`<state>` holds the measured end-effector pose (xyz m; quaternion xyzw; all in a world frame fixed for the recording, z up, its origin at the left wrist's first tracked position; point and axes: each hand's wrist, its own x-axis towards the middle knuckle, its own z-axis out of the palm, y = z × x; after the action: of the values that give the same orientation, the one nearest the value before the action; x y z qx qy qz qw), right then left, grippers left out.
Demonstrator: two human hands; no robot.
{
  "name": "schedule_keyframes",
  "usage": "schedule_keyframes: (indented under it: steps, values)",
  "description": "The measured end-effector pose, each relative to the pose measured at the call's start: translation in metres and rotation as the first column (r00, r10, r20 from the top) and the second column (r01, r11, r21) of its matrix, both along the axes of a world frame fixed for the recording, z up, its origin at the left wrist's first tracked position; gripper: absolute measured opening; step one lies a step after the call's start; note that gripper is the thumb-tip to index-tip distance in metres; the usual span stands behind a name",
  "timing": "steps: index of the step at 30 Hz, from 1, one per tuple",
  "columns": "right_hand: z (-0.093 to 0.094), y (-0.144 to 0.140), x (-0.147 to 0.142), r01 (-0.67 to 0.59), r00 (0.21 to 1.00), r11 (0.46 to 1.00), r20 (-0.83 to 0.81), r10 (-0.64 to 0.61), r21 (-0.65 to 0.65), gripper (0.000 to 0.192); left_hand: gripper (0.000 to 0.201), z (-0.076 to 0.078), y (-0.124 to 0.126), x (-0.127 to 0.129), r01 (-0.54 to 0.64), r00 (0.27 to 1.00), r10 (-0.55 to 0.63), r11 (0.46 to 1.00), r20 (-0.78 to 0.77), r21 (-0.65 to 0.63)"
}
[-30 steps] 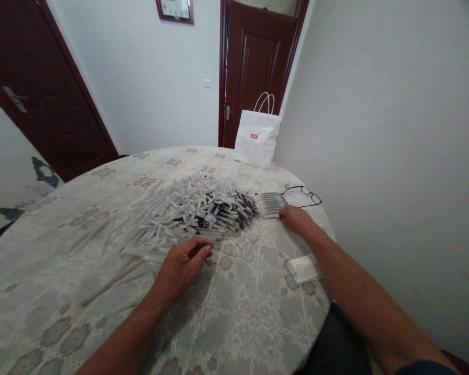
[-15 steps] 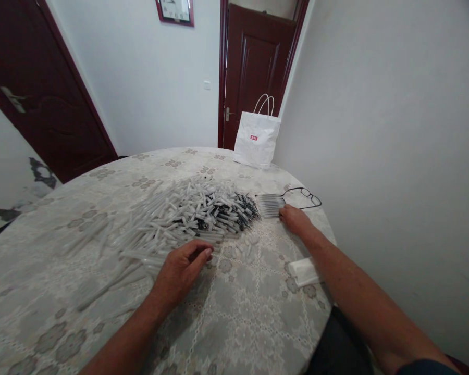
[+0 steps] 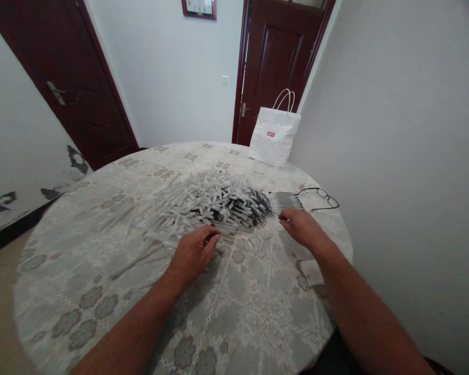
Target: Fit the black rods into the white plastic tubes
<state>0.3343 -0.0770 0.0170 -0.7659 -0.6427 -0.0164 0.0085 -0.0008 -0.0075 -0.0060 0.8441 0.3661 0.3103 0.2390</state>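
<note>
Doors of dark red wood (image 3: 82,99) stood at the far left behind the round surface with a pale lace-patterned cloth (image 3: 101,271). Clear plastic tubes (image 3: 140,229) lay scattered along the left side of the surface, thickening into a heaped pile of white and black pen parts (image 3: 219,205) near its middle. The left hand (image 3: 193,252) rested palm down at the near edge of that pile, its fingers loosely curled with the tips touching the nearest tubes; whether it pinched one could not be told. A second dark red door (image 3: 277,67) and a white paper bag with handles (image 3: 275,135) stood at the far side. The right hand (image 3: 303,229) hovered just beside a neat row of dark-tipped pen pieces (image 3: 285,200), fingers bent together and seemingly holding nothing. Black-framed spectacles (image 3: 322,198) lay just beyond the row, and a small white block (image 3: 310,271) sat near the right forearm.

The heap looked loose, so a careless sweep of the left hand would probably send round tubes rolling toward the edge. A nudge from the right hand could likely scatter the tidy row or push the spectacles off the rim.
</note>
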Motion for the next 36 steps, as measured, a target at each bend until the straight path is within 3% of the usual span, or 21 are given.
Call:
schedule_keyframes:
  steps: [3,9,13,19,23,28,36]
  values:
    - [-0.004,-0.001,-0.037,-0.049,0.997,0.999,-0.052,0.05,0.021,0.02,0.023,-0.006,0.004,-0.004,-0.008,0.997,0.013,0.998,-0.073,0.069]
    - [-0.028,0.012,-0.072,0.144,0.989,0.982,0.019,-0.147,0.123,0.023,0.02,-0.012,0.01,-0.009,-0.019,0.982,0.048,0.988,-0.185,0.154]
    - [-0.042,0.016,-0.063,0.152,0.988,0.973,-0.033,-0.149,0.171,0.027,0.021,-0.011,0.009,-0.011,-0.026,0.976,0.066,0.982,-0.207,0.189]
    - [-0.045,0.014,-0.029,0.215,0.977,0.923,-0.078,-0.201,0.32,0.029,0.02,-0.007,0.009,-0.01,-0.047,0.976,0.085,0.981,-0.201,0.187]
    - [-0.049,0.015,-0.014,0.237,0.971,0.937,-0.09,-0.221,0.257,0.034,0.02,-0.009,0.009,-0.01,-0.034,0.981,0.068,0.982,-0.18,0.186]
    - [-0.055,0.019,-0.015,0.191,0.981,0.975,-0.07,-0.183,0.116,0.038,0.021,-0.012,0.009,-0.009,-0.015,0.981,0.052,0.982,-0.187,0.19]
    - [-0.061,0.026,-0.019,0.188,0.982,0.976,-0.041,-0.184,0.11,0.044,0.021,-0.011,0.008,-0.007,-0.001,0.974,0.046,0.98,-0.221,0.2]
